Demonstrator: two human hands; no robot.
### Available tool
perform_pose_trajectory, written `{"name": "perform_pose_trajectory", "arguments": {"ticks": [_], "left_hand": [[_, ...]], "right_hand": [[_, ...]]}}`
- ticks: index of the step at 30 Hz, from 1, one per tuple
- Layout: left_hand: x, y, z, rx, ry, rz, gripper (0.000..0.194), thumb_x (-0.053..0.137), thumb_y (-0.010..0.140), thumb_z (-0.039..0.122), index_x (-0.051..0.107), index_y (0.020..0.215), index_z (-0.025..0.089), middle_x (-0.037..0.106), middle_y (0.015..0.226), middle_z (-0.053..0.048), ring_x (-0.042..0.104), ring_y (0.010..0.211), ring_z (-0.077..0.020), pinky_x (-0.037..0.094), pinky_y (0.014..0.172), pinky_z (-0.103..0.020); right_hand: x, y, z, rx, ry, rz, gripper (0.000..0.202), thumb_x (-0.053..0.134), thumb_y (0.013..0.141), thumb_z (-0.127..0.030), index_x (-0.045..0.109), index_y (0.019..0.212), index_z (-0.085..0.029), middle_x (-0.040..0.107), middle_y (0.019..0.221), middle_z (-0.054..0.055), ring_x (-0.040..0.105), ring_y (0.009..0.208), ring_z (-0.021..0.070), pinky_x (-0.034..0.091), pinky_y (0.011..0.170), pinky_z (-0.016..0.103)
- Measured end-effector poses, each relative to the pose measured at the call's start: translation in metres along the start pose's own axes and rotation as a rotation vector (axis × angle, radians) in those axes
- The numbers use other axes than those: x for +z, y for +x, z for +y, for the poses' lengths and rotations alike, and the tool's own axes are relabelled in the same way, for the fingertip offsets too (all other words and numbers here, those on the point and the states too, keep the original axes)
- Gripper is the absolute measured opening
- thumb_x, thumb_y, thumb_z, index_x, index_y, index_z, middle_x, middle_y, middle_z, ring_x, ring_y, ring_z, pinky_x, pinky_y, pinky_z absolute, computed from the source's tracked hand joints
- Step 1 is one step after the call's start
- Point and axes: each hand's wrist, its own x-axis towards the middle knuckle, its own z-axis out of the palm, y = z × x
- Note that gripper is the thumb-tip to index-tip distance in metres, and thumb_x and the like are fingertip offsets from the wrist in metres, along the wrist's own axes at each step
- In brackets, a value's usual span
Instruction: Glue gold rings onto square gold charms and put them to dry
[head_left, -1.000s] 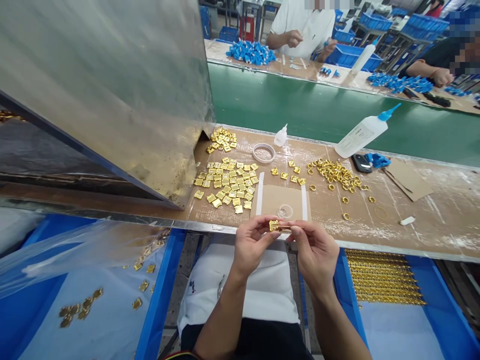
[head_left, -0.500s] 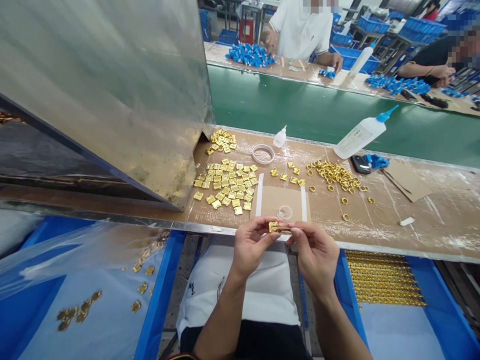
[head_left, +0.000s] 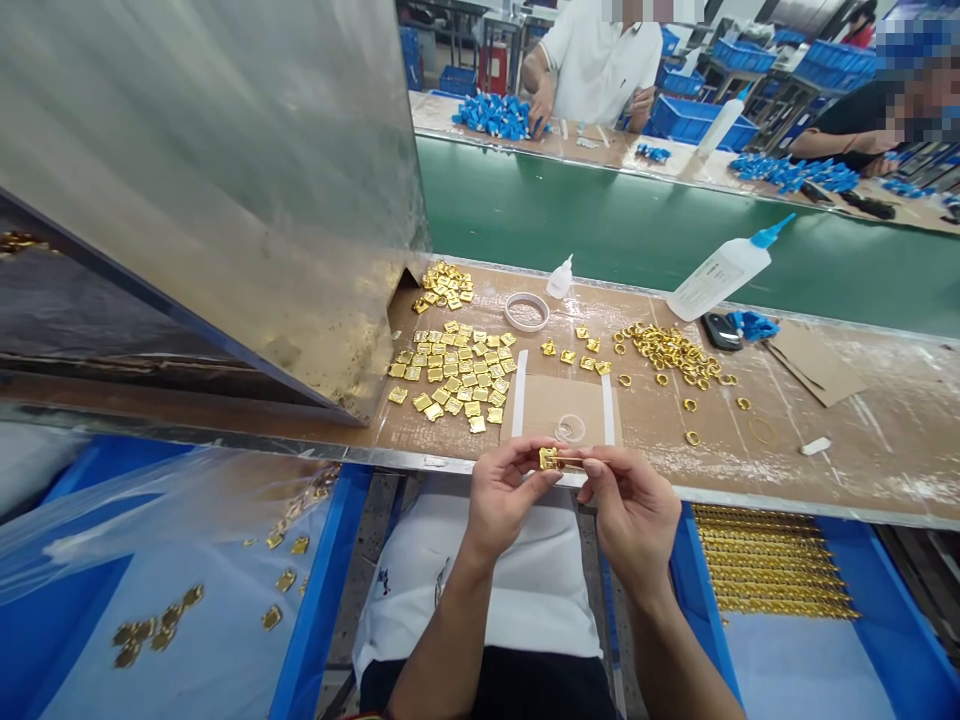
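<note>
Left forearm (head_left: 448, 632) and right forearm (head_left: 681, 648) bare, rising from lower edge. Left hand (head_left: 498, 503): thumb and fingers drawn together in a pinch, tips directed right. Right hand (head_left: 639, 515): likewise pinched, thumb pressing toward index finger, tips directed left. Hands face each other, fingertips near, both wrists raised.
</note>
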Motion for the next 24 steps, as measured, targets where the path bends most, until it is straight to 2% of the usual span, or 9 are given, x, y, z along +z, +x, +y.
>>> {"name": "perform_pose_trajectory", "arguments": {"ticks": [7,18,24], "left_hand": [[0.0000,-0.0001,-0.0002,0.014,-0.009,-0.010,0.032,0.088,0.078,0.037,0.078,0.100,0.017,0.083,0.100,-0.011,0.080,0.093,-0.0240,0.065,0.085,-0.031],[-0.0007,-0.0003,-0.0005,0.025,-0.033,-0.018,0.028,0.088,0.079,0.033,0.078,0.101,0.019,0.084,0.101,-0.010,0.080,0.093,-0.0221,0.064,0.085,-0.029],[-0.0003,-0.0004,-0.0016,0.044,-0.064,-0.029,0.026,0.087,0.079,0.031,0.078,0.101,0.020,0.084,0.101,-0.008,0.080,0.092,-0.0206,0.064,0.085,-0.027]], "right_hand": [[-0.0003,-0.0015,0.0013,-0.085,-0.051,-0.018,0.013,0.066,0.098,-0.025,0.078,0.094,-0.027,0.082,0.088,0.001,0.060,0.046,0.0107,0.053,0.043,0.021],[-0.0020,-0.0025,-0.0013,-0.102,-0.049,-0.052,0.014,0.062,0.100,-0.016,0.073,0.098,-0.024,0.082,0.095,0.002,0.063,0.045,0.0084,0.057,0.045,0.018],[-0.0023,-0.0031,-0.0006,-0.121,-0.057,-0.061,0.015,0.062,0.099,-0.015,0.074,0.100,-0.025,0.082,0.096,0.003,0.073,0.059,0.0128,0.059,0.047,0.018]]}}
